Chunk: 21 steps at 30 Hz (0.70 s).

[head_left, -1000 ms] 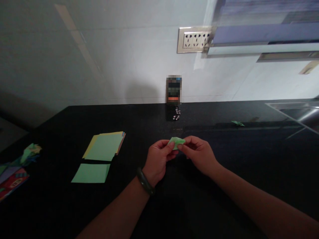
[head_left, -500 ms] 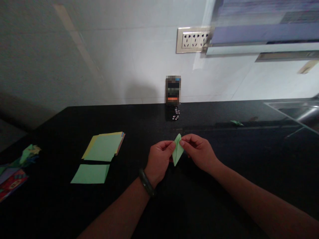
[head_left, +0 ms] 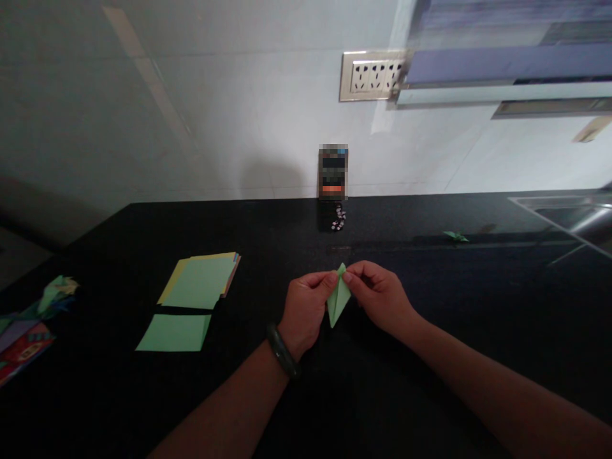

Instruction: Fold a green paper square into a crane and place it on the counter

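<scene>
A piece of light green folded paper (head_left: 339, 303), narrow and diamond-shaped, is held between both hands above the black countertop. My left hand (head_left: 306, 309), with a dark bangle at the wrist, pinches its left side near the top between thumb and fingers. On the opposite edge, close to the upper tip, my right hand (head_left: 380, 293) pinches it too. The paper's lower point hangs free and a crease runs along its length. Fingers behind the paper are partly hidden.
Left of my hands lie a stack of coloured paper (head_left: 198, 280) and a green sheet (head_left: 174, 333). Folded colourful pieces (head_left: 52, 296) sit at far left. A phone-like device (head_left: 333, 173) leans on the wall. A small green folded piece (head_left: 456, 236) lies near the sink (head_left: 564, 210).
The folded paper has shifted slightly down and left between my fingers, so its lower point sits lower. Both hands keep their pinch, now nearer its upper tip.
</scene>
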{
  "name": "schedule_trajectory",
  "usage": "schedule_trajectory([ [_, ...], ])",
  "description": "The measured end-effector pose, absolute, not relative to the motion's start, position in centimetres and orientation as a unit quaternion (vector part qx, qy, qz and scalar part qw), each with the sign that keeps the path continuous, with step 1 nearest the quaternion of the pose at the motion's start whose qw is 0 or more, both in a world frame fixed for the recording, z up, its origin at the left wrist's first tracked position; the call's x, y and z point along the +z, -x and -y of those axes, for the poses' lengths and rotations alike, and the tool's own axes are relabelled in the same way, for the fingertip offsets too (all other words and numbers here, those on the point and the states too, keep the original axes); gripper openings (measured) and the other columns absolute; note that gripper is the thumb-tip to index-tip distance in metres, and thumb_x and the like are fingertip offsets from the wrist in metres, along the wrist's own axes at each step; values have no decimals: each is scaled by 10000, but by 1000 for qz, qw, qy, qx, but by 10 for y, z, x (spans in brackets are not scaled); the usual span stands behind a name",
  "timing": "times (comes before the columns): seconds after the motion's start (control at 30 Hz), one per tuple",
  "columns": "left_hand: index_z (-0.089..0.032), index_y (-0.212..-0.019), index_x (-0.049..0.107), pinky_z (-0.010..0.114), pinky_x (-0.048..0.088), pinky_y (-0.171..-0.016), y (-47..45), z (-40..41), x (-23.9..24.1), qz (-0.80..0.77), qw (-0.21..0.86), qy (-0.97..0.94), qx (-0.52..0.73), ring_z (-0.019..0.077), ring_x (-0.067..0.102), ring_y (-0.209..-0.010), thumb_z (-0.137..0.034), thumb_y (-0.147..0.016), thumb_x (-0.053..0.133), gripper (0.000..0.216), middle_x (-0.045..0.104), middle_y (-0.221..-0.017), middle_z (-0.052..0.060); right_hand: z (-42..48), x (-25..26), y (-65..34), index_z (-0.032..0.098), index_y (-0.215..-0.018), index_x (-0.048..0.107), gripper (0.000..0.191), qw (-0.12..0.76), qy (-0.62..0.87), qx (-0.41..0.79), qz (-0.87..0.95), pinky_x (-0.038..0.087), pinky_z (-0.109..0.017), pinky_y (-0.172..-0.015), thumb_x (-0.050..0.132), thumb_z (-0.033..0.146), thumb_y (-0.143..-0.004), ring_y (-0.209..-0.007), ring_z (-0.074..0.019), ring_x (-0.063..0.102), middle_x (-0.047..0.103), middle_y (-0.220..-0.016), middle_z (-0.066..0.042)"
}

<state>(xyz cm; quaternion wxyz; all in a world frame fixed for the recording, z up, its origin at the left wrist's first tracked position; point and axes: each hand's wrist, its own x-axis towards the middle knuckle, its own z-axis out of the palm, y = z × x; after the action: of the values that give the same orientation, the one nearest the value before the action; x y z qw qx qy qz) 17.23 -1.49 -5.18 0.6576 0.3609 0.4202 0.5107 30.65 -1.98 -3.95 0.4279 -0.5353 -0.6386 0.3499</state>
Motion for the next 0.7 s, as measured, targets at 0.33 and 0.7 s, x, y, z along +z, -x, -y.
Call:
schedule_trajectory([
  [0.33, -133, -704, 695, 227, 421, -528, -172, 16, -46, -465, 591, -404, 520, 105, 534, -533, -301, -628, 706, 184, 652, -614, 19, 20, -42, -306, 182, -703, 592, 163, 441, 531, 349, 635, 355, -208, -435, 553, 325, -772, -473, -84, 436, 526, -586, 12],
  [0.7, -136, -680, 677, 223, 397, -515, -172, 19, -40, -495, 558, -440, 501, 102, 513, -520, -311, -640, 685, 180, 634, -601, 9, 18, -38, -305, 161, -707, 595, 185, 466, 511, 464, 554, 357, -198, -391, 624, 343, -707, -416, -61, 426, 534, -551, 29],
])
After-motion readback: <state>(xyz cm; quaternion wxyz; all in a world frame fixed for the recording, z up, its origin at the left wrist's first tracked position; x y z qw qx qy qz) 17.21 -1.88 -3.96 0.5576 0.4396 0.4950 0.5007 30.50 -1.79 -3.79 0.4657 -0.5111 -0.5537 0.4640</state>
